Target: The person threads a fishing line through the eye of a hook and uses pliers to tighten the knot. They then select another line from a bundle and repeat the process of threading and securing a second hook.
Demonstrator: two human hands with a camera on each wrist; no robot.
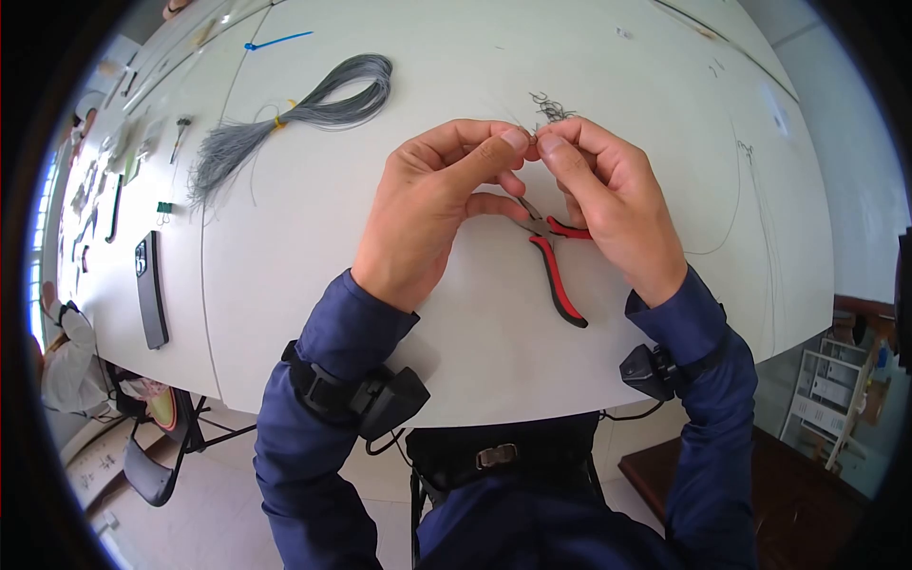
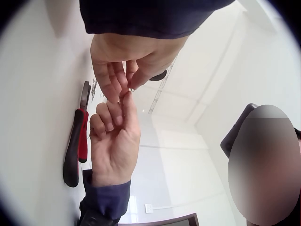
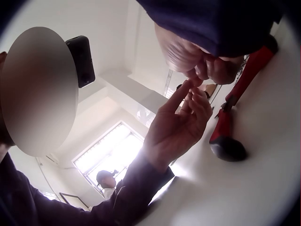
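Above the table, the left hand [image 1: 427,204] and right hand [image 1: 617,195] meet at their fingertips in the head view. Each pinches a tiny piece of thin wire [image 1: 533,139] between thumb and forefinger; its shape is mostly hidden by the fingers. Red-and-black pliers [image 1: 556,275] lie on the table just below the hands, jaws partly behind the left fingers. Past the fingertips is a small pile of short dark wire pieces [image 1: 553,108]. The left wrist view shows both hands [image 2: 136,52] [image 2: 115,150] touching at the tips, with the pliers [image 2: 75,146] beside them.
A bundle of grey wire [image 1: 347,92] tied in yellow lies on the table [image 1: 456,370] at left. Further left are a phone [image 1: 150,290], a green clip [image 1: 164,208] and a blue tie [image 1: 278,41]. Long thin wires [image 1: 760,209] lie at the right.
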